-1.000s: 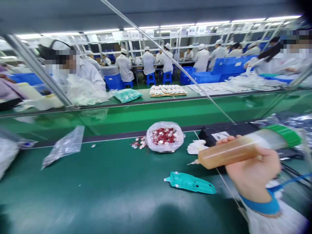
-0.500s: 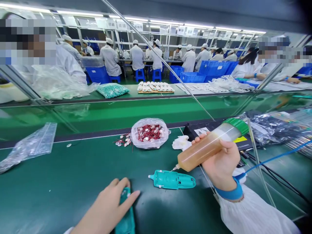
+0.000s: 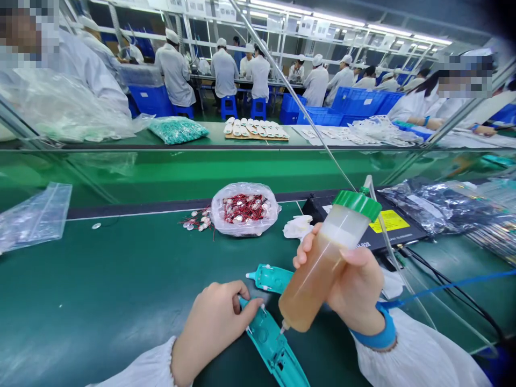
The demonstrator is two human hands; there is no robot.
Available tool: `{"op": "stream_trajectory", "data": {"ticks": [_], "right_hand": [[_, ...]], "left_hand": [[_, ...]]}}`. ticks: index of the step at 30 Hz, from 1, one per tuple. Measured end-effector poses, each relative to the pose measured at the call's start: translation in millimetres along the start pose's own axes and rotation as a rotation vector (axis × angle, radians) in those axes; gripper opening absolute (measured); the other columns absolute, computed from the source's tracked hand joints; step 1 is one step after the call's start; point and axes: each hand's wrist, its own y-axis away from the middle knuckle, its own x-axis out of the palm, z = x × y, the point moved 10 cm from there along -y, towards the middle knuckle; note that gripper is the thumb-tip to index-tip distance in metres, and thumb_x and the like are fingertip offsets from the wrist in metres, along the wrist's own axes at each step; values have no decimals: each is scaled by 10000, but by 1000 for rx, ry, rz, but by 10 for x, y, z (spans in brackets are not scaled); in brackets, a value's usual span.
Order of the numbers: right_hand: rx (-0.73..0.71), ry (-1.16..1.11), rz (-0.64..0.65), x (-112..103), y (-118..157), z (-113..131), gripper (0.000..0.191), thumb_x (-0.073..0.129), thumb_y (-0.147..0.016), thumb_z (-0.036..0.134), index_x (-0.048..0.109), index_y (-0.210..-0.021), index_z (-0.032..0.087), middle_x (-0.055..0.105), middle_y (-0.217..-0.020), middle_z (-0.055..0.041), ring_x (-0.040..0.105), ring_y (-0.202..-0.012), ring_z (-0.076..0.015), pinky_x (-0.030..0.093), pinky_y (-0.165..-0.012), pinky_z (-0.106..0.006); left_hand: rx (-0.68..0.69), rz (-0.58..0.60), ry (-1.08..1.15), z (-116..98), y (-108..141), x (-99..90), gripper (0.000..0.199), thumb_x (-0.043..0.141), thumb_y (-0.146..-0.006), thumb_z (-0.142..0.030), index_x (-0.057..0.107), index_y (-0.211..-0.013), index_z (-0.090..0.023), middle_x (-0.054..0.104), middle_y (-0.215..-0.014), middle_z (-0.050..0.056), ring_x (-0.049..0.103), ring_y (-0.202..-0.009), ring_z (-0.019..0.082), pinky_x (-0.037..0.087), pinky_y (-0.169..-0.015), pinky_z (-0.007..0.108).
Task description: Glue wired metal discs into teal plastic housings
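Head view: the left hand (image 3: 213, 328) is gripping a teal plastic casing (image 3: 274, 349) near the bottom edge of the tabletop (image 3: 100, 269), its fingers curling over the casing's upper end. The right hand (image 3: 355, 285) is holding an amber-filled squeeze bottle (image 3: 318, 274) tilted nozzle-down, fingers wrapped around it, with the nozzle (image 3: 283, 325) pointing just beside the casing. A second casing (image 3: 268, 278) is lying just behind, partly hidden by the bottle. Both casings are sitting apart, not joined so far. A bag of red-wired parts (image 3: 244, 209) is resting toward the tabletop's far edge, loose parts (image 3: 197, 219) beside it, so many seem left. The casing's surface under the left hand is hidden, and any liquid at the nozzle tip is too small to make out. A blue wrist strap (image 3: 374, 328) is circling the right wrist.
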Motion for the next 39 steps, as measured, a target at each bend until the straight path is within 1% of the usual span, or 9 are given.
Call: {"op": "stream_trajectory", "data": {"ticks": [3,8,14,21,39], "right_hand": [[-13,31,89,126,90,-78,290,622,-604,346,595,-859,211,616,-688,-32,568,-577,-201,448,-501,-302],[-54,64,135,171,152,-110,307,634,-631,357,580,-897,213,620,-727,-39,567,-611,-213,443,-513,-317],[-20,71,135,155,120,-145,312,628,-615,362,577,-883,211,613,-710,-32,571,-603,-209,442,-535,-317],[-26,73,119,139,103,-167,289,621,-609,350,585,-857,206,619,-695,-34,573,-581,-211,447,-513,-319],[-8,96,131,138,105,-213,281,622,-620,349,575,-862,214,618,-693,-31,566,-587,-206,435,-508,-311]], "left_hand": [[-31,-19,-10,10,7,-10,265,535,-785,-426,565,-626,-217,528,-475,-48,518,-510,149,269,-518,246],[-48,-13,-30,31,7,5,266,538,-775,-408,540,-592,-215,547,-488,-46,513,-514,144,246,-506,245],[-44,-32,-53,35,17,12,243,539,-776,-401,547,-610,-223,537,-476,-55,506,-509,137,217,-506,246],[-39,-29,-60,35,11,22,314,508,-793,-425,475,-564,-212,515,-477,-51,480,-488,128,179,-486,253],[-51,-12,-70,42,16,34,301,515,-790,-410,483,-567,-210,512,-485,-50,475,-494,128,178,-490,254]]}}
